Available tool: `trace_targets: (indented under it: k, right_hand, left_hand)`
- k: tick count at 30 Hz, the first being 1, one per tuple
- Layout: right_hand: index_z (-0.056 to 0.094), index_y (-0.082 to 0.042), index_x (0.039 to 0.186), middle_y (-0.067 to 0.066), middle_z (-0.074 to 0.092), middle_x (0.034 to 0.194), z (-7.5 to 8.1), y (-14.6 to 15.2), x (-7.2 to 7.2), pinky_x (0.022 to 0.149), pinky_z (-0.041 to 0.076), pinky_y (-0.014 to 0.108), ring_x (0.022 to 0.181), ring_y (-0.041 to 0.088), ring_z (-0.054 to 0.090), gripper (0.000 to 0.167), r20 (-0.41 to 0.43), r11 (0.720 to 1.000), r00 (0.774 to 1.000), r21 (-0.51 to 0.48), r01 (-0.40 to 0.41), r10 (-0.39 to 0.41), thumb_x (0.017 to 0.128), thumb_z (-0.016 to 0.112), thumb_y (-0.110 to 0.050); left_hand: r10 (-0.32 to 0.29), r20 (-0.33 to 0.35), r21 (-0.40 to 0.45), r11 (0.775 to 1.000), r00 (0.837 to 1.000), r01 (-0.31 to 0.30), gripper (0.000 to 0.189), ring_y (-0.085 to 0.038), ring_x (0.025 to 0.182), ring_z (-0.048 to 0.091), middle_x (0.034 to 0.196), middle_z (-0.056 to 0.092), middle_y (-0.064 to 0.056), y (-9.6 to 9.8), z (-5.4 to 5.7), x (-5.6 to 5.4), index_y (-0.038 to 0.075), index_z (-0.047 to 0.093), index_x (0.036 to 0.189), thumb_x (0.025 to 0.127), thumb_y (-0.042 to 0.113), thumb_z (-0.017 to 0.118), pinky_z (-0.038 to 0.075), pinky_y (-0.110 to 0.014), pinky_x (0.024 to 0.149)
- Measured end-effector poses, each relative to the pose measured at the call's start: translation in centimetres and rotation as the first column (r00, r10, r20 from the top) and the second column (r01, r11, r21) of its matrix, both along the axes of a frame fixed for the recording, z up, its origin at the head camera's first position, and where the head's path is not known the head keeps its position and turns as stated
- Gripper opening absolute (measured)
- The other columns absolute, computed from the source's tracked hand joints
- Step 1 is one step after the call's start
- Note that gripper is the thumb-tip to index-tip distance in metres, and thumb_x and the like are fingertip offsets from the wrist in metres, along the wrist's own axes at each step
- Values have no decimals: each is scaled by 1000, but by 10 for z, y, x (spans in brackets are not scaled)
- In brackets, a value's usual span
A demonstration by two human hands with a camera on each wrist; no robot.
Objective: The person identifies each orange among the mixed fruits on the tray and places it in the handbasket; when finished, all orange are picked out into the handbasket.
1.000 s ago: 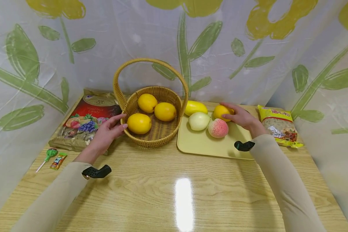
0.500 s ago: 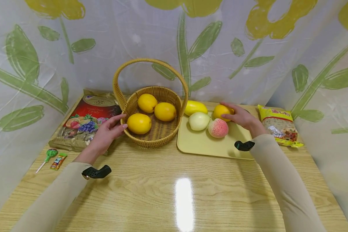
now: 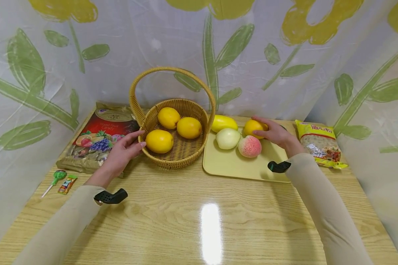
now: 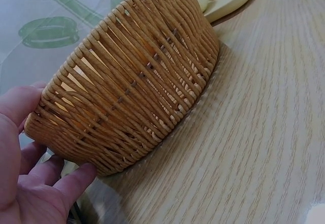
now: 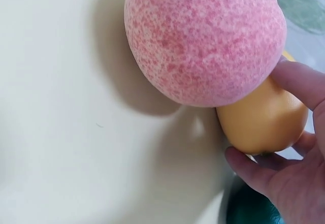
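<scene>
In the head view, my left hand (image 3: 121, 154) holds the left rim of a wicker basket (image 3: 172, 162) with a tall handle. The left wrist view shows the thumb at the rim and the fingers against the outer wall (image 4: 127, 82). Three yellow-orange oval fruits (image 3: 159, 141) lie in the basket. My right hand (image 3: 280, 136) grips a round orange fruit (image 3: 253, 128) at the back of a pale yellow tray (image 3: 232, 167), thumb and fingers around it in the right wrist view. A pink speckled peach (image 5: 203, 41) sits just in front, beside a pale green fruit (image 3: 227, 138).
A long yellow fruit (image 3: 223, 123) lies at the tray's back left. A dark green round thing (image 5: 251, 206) is partly hidden behind the right hand. Left stand a candy bag (image 3: 103, 136), a lollipop (image 3: 58, 177) and a small wrapped sweet (image 3: 67, 184). A yellow food packet (image 3: 320, 143) lies right.
</scene>
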State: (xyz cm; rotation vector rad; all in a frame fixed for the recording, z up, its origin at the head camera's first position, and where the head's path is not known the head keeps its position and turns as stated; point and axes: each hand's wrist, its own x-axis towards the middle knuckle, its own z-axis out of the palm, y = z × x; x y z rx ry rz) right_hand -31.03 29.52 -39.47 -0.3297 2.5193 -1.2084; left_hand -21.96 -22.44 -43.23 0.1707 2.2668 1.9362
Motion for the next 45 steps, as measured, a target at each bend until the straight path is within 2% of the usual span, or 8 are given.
trace_targets:
  k: [8, 15, 18, 21, 25, 31, 36, 45]
  right_hand:
    - [36, -7, 151, 22, 30, 152, 3, -3, 3, 114, 18, 58, 133, 40, 29, 58, -78, 999, 996, 34, -42, 44, 99, 59, -16]
    - [34, -13, 153, 25, 32, 148, 14, -4, 10, 112, 20, 59, 131, 43, 29, 62, -152, 994, 987, 82, 67, -54, 99, 61, -26]
    - [33, -12, 153, 26, 38, 142, 20, -3, 11, 106, 31, 52, 123, 41, 36, 61, -202, 994, 975, 45, 104, -93, 99, 59, -24]
    - [31, -12, 154, 24, 39, 141, 25, -1, 11, 93, 45, 35, 115, 35, 41, 60, -187, 991, 974, -47, 125, -131, 101, 57, -23]
    - [28, -16, 155, 20, 32, 146, 32, 1, 15, 77, 53, 21, 114, 32, 43, 62, -144, 983, 975, -100, 156, -170, 101, 56, -26]
    - [27, -22, 156, 18, 32, 149, 42, -5, 31, 82, 55, 26, 116, 31, 43, 64, -159, 978, 967, -98, 184, -198, 100, 56, -32]
    - [30, -19, 155, 17, 37, 145, 46, -15, 50, 72, 54, 21, 106, 29, 48, 62, -162, 972, 962, -127, 199, -218, 100, 57, -31]
    - [31, -14, 155, 20, 40, 143, 57, -35, 85, 76, 53, 17, 112, 30, 48, 61, -180, 978, 968, -147, 150, -176, 101, 56, -28]
  left_hand:
    - [-2, 0, 5, 1000, 1000, 2, 63, -5, 120, 51, 154, 32, -15, 0, -1, -1, 10, 36, 151, 98, 33, 60, 49, -26, 95]
    - [-5, 0, 9, 1000, 1000, 5, 64, -6, 121, 51, 154, 32, -15, -1, -1, -1, 10, 35, 151, 98, 33, 60, 50, -23, 93]
    - [-4, 1, 12, 1000, 1000, 4, 64, -6, 121, 50, 154, 32, -16, -1, -2, -1, 9, 35, 151, 98, 33, 60, 50, -21, 92]
    - [1, 0, 23, 1000, 1000, -1, 62, -4, 119, 51, 154, 32, -17, -1, -2, -1, 8, 35, 151, 98, 31, 60, 51, -20, 91]
    - [3, 3, 42, 999, 1000, -3, 61, -3, 117, 52, 153, 32, -19, 0, -2, 0, 6, 36, 151, 99, 28, 59, 51, -19, 90]
    - [4, -5, 30, 1000, 1000, -4, 61, -4, 120, 50, 153, 32, -19, 0, -2, -1, 9, 37, 151, 99, 31, 60, 51, -20, 90]
    - [2, -9, 39, 999, 1000, -2, 62, -5, 120, 51, 153, 31, -20, 0, -4, -2, 7, 36, 151, 98, 31, 60, 50, -18, 90]
    - [4, 0, 41, 999, 1000, -4, 63, -5, 119, 51, 153, 33, -18, 0, -5, -3, 9, 36, 151, 98, 32, 60, 51, -21, 91]
